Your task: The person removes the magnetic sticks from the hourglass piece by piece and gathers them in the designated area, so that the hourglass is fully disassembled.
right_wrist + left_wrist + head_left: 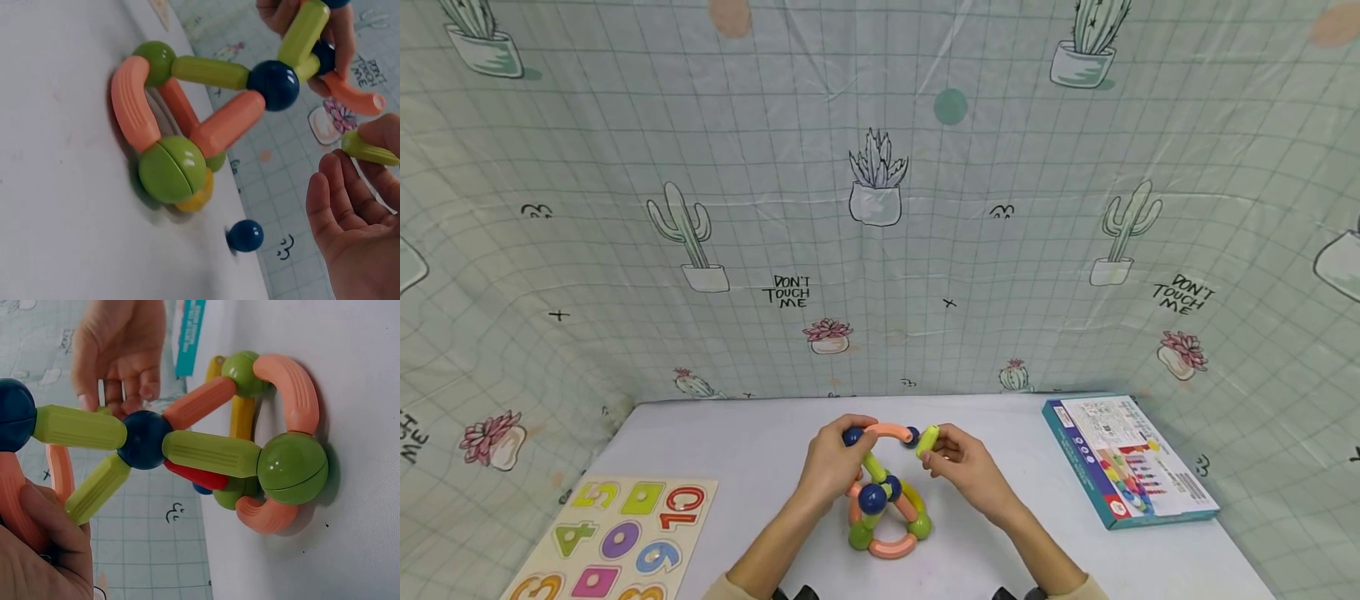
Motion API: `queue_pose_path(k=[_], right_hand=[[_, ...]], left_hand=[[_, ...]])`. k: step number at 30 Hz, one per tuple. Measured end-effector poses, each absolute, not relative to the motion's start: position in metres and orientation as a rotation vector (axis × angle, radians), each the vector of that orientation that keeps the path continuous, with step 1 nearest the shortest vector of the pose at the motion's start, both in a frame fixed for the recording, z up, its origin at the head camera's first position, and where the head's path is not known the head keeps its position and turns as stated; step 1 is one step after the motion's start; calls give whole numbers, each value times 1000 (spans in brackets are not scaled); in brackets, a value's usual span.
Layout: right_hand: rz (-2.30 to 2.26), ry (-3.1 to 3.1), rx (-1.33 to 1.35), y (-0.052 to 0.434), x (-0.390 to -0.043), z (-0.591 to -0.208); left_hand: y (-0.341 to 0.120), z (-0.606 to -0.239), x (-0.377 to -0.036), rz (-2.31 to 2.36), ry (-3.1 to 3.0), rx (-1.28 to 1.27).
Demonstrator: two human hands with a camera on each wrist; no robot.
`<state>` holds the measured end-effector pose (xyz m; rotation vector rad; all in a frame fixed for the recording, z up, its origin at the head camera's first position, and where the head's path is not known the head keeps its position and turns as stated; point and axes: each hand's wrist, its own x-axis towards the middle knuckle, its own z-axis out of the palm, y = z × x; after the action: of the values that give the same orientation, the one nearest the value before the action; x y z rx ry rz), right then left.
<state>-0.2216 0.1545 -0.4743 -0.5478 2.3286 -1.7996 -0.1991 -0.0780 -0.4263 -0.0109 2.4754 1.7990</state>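
My left hand holds the upper part of a magnetic ball-and-rod construction, its fingers around a blue ball and the end of an orange curved rod. That rod's far end has no ball on it. Lower down, yellow-green rods and a blue ball link to a base ring of green balls, orange curved rods and a yellow curved piece. Between thumb and fingers, my right hand pinches a short yellow-green rod, apart from the construction. A loose blue ball lies on the table.
At the left is a wooden number puzzle board. A teal-edged toy box lies at the right of the white table. Cactus-printed cloth hangs behind and along both sides.
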Motion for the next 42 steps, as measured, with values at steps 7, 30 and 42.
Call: queue_pose_path(k=[7,30,42], right_hand=[[-1819,2424,-375,172,-237,-481],[-1169,2943,-59,229,-299,-527],[-1080,3006,-66,227,-295,-528]], left_hand=[[-78,-427,-198,1797,2486,-1],[-78,-426,-198,1807,2457,29],[-78,-427,-198,1805,2477,11]])
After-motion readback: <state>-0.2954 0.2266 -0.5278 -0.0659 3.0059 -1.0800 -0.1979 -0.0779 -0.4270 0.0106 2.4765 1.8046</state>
